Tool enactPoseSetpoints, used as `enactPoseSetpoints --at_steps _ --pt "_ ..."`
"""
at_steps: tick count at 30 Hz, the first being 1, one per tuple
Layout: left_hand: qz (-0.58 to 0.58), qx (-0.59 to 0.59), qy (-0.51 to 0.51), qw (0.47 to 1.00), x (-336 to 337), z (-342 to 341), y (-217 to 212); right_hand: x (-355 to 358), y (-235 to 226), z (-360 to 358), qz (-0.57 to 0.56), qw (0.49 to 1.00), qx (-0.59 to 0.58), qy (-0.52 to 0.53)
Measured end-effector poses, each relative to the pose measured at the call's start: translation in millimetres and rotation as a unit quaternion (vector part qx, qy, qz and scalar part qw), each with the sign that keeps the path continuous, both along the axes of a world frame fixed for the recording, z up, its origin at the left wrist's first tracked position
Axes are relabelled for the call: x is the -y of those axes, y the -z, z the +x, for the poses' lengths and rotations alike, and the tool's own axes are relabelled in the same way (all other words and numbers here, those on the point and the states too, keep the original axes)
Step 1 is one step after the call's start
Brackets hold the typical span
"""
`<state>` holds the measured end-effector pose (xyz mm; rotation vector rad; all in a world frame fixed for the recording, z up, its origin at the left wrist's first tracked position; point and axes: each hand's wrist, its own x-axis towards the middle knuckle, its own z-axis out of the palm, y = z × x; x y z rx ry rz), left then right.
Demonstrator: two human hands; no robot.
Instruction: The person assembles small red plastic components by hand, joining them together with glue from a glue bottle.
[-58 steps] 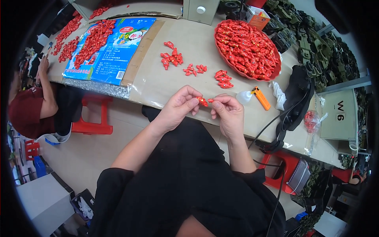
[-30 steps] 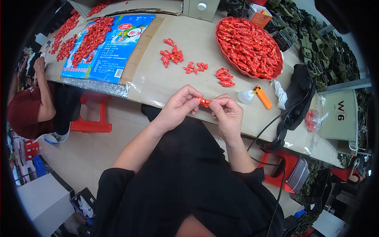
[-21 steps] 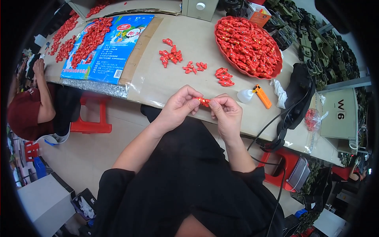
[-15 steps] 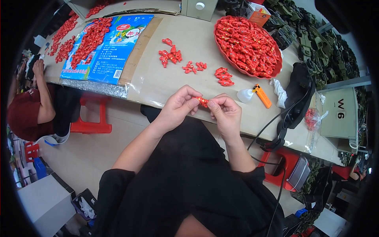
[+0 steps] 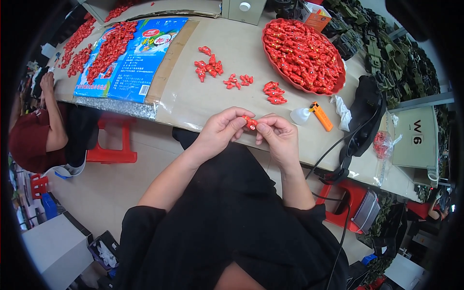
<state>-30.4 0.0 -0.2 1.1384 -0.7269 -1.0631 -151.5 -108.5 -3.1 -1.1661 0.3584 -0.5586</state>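
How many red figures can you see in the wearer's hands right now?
1. The red figure is between the fingertips of the left hand and the right hand, near the table edge. Another small piece could be hidden behind the fingers.

The left hand [image 5: 220,129] and right hand [image 5: 280,135] cover parts of the small red figure [image 5: 250,123], its finer markings too tiny to make out. On the far side, right of centre, the upper figures [image 5: 304,55] in the red bowl [image 5: 342,83] hide those beneath. A red heap [image 5: 116,43] covers part of the blue sheet [image 5: 137,72] at the far left. The dark rim cuts into a co-worker [image 5: 38,140] on the left; the black clothing [image 5: 232,212] runs off the near edge
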Motion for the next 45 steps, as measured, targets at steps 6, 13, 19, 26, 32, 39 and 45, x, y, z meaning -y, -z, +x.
enactPoseSetpoints --at_steps 6,13,19,26,32,39,45 --pt "0.024 -0.015 0.016 0.999 -0.4 0.3 -2.1 -0.6 -1.0 0.7 0.027 1.0 -0.01 0.013" --pt "0.011 -0.06 0.019 0.998 -0.4 1.4 -4.8 -3.1 2.0 3.7 -0.024 0.999 -0.014 0.033" --pt "0.012 -0.064 0.02 0.998 0.0 2.5 -1.9 -8.0 2.3 5.4 -0.051 0.998 -0.003 0.042" --pt "0.013 -0.074 0.011 0.997 0.9 1.7 -2.4 -9.9 3.3 8.2 -0.077 0.995 -0.008 0.057" --pt "0.018 -0.077 0.001 0.997 2.3 0.8 -1.5 -10.2 2.7 9.3 -0.086 0.994 -0.021 0.059" --pt "0.021 -0.083 0.002 0.996 1.9 0.1 -1.3 -11.3 2.1 9.2 -0.086 0.994 -0.024 0.063" --pt "0.022 -0.055 -0.018 0.998 2.7 -2.6 -2.1 -11.1 3.4 9.2 -0.094 0.993 -0.025 0.062"
